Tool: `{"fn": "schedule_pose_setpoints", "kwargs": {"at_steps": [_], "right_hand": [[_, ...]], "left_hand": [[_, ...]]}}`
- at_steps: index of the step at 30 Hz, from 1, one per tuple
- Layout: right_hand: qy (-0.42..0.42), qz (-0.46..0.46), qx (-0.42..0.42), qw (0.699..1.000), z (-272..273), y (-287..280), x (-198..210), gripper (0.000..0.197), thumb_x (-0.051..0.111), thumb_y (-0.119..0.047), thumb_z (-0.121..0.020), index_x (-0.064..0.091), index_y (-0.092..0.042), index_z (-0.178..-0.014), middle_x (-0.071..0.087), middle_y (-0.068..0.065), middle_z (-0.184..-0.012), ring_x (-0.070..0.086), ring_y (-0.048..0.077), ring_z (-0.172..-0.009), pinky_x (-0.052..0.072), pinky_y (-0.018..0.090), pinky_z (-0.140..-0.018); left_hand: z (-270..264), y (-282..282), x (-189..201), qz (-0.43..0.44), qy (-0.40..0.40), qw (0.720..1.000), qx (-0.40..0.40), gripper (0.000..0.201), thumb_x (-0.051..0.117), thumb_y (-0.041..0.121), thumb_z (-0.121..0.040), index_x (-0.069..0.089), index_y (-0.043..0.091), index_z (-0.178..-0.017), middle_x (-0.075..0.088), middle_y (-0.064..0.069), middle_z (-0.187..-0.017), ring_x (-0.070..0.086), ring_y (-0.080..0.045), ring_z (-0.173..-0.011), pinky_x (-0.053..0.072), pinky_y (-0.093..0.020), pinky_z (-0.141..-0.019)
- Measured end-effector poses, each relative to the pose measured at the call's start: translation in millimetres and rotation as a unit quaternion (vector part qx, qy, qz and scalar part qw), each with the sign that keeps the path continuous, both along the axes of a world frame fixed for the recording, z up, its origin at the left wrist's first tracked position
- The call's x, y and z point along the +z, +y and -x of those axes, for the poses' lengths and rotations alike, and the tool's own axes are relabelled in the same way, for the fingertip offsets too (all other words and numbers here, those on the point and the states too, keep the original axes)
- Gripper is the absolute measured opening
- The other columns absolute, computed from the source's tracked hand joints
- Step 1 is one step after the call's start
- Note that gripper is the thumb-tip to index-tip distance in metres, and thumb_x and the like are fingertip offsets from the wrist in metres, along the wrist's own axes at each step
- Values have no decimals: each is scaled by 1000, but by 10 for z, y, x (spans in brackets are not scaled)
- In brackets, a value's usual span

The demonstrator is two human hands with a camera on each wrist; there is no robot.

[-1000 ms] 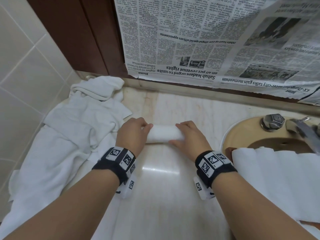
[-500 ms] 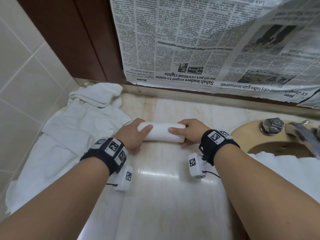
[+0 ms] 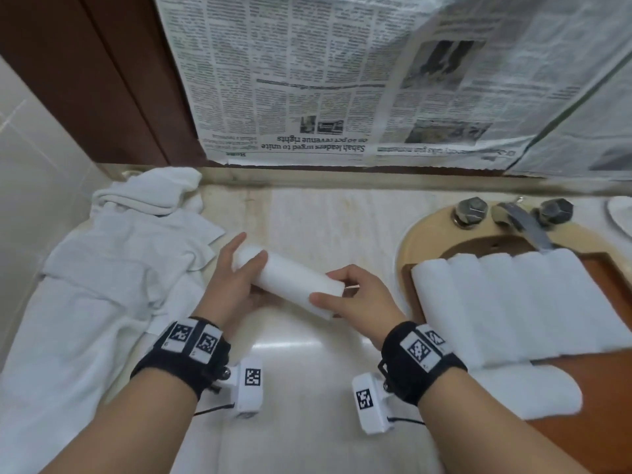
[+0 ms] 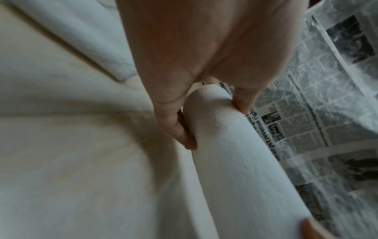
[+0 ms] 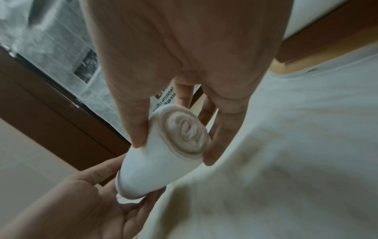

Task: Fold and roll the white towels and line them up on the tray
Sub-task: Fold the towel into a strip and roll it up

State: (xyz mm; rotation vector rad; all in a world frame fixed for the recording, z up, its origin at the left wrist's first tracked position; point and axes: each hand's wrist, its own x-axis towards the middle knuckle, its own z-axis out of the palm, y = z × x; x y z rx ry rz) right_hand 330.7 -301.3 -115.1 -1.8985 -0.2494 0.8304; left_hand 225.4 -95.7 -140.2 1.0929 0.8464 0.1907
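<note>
Towel roll [image 3: 289, 280]: soft white cylinder

Bathroom vanity, viewed from above.
Pale marble counter [image 3: 328, 220], glossy glare patch near front. Newspaper [image 3: 342, 80] hung across back wall above dark wood panel [image 3: 102, 80]. White tiled wall [image 3: 30, 159] at left. Beige basin [image 3: 424, 234] with metal tap [image 3: 523, 222] at right.

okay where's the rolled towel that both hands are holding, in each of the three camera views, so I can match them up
Head: the rolled towel lies centre frame, slanting between the left hand and the right hand.
Left wrist: it runs from centre down to the lower right.
Right wrist: centre, its spiral end facing the camera.
Shared landmark: the newspaper behind it, in all three.
</note>
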Motion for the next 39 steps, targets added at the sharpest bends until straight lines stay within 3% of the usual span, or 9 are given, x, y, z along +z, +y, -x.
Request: {"fn": "schedule_pose_setpoints", "kwargs": {"at_steps": [2,4,7,12,15,18,27,34,39], "right_hand": [[-29,5,-4,1000,137,-209,96,43,93,-39,-66,66,-32,-100,65,1,-113,67,13,-95,57,23,-70],[-45,8,-3,999,247,-424,190,49,93,-44,-62,62,-36,-99,60,-2,-118,64,8,-98,51,16,-66],[-68,5,8,998,338,-787,378,63,96,-45,-58,55,-40,-105,55,-4,-122,60,4,-102,50,15,-70],[-69,-51,1,996,258,-1527,729,92,100,-36,-52,50,-48,-128,53,-5,-126,61,7,-108,55,21,-81],[-39,-141,-48,988,112,-2064,888,82,97,-29,-55,60,-31,-128,65,6,-120,68,15,-106,60,34,-84],[-52,-171,-98,979,-54,-2666,985,60,88,-24,-66,67,-18,-122,72,3,-112,69,12,-102,56,24,-79],[-30,-145,-179,973,-767,-4230,881,50,86,-39,-73,74,-14,-115,73,10,-117,68,25,-108,53,48,-95],[47,-98,-197,974,-1185,-4795,716,35,76,-30,-87,73,-3,-109,75,11,-106,72,18,-91,58,43,-89],[96,-42,-219,970,-1391,-4918,472,38,78,-36,-86,72,-7,-109,75,9,-106,71,24,-98,58,49,-93]], "left_hand": [[45,-109,60,77,-27,997,12,70,82,33,-83,48,35,-144,57,-10,-137,63,-35,-120,56,-57,-97],[62,-271,210,104,-55,993,-9,58,78,27,-84,57,14,-136,64,-14,-132,63,-33,-120,55,-48,-99],[75,-558,455,102,-100,988,-57,44,75,22,-80,66,5,-120,72,-10,-114,64,-28,-117,54,-38,-92],[40,-1075,844,20,-176,971,-160,59,79,26,-69,66,5,-123,70,-17,-123,66,-28,-114,53,-37,-94],[-34,-1484,1024,-80,-160,963,-202,60,85,33,-66,69,16,-122,71,-11,-119,67,-26,-111,52,-37,-90],[-123,-2074,1137,-158,-116,951,-238,61,85,44,-62,71,23,-117,74,1,-110,69,-13,-99,53,-22,-77],[-611,-3945,1049,-377,0,878,-295,73,90,68,-54,57,42,-113,63,23,-109,58,8,-99,50,-22,-79],[-933,-4716,748,-490,-17,818,-302,87,85,23,-74,32,46,-138,39,13,-125,54,-10,-109,42,-22,-95],[-1091,-4907,609,-554,9,756,-348,90,67,0,-80,22,41,-147,38,0,-127,60,-25,-101,50,-37,-94]]}}
